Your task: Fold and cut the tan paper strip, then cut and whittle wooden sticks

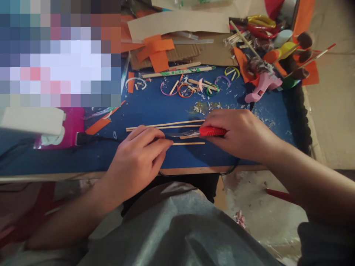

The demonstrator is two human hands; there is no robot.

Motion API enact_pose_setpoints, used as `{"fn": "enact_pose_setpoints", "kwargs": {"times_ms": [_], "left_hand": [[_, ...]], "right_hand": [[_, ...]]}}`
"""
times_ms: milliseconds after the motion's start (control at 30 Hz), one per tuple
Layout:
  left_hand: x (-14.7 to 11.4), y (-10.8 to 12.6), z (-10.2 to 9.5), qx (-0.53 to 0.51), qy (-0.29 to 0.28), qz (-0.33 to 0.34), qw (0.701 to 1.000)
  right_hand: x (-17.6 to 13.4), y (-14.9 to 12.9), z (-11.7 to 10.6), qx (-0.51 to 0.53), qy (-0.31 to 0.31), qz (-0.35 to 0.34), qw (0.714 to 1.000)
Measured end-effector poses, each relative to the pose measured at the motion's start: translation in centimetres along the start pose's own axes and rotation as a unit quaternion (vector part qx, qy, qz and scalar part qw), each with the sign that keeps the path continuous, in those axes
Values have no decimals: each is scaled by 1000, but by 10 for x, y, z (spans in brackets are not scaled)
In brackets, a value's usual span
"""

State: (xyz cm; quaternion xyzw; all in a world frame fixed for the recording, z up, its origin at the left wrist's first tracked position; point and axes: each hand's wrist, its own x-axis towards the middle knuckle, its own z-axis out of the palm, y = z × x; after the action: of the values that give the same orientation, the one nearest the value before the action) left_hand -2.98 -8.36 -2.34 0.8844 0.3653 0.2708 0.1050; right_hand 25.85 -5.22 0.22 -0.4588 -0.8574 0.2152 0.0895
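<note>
My right hand (240, 129) is closed around the red handle of a craft knife (213, 131), its blade pointing left toward my other hand. Between the fingers of my left hand (141, 155) is a thin wooden stick (190, 143), lying level and sticking out to the right. Just under the blade shows a short piece of wood (188, 137); whether the blade touches it I cannot tell. Two long thin sticks (166, 123) lie side by side on the blue tabletop (111, 162) behind both hands, partly hidden by them.
A pink glue gun (262, 88) stands at the right near scissors (259, 26). Coloured paper rings (185, 90), wood bits and white shavings (199, 107) lie beyond my hands. Orange strips (158, 55) rest on cardboard (216, 51). A pink power strip (73, 125) with plugs is at left.
</note>
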Motion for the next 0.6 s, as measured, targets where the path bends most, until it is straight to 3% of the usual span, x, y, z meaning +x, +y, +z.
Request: {"fn": "enact_pose_setpoints", "kwargs": {"times_ms": [367,600], "left_hand": [[16,15,11,-13,-21,-10,1000],[21,22,18,-13,-33,-2,999]], "right_hand": [[-4,5,-9,31,-30,11,999],[-7,6,-8,31,-14,15,999]]}}
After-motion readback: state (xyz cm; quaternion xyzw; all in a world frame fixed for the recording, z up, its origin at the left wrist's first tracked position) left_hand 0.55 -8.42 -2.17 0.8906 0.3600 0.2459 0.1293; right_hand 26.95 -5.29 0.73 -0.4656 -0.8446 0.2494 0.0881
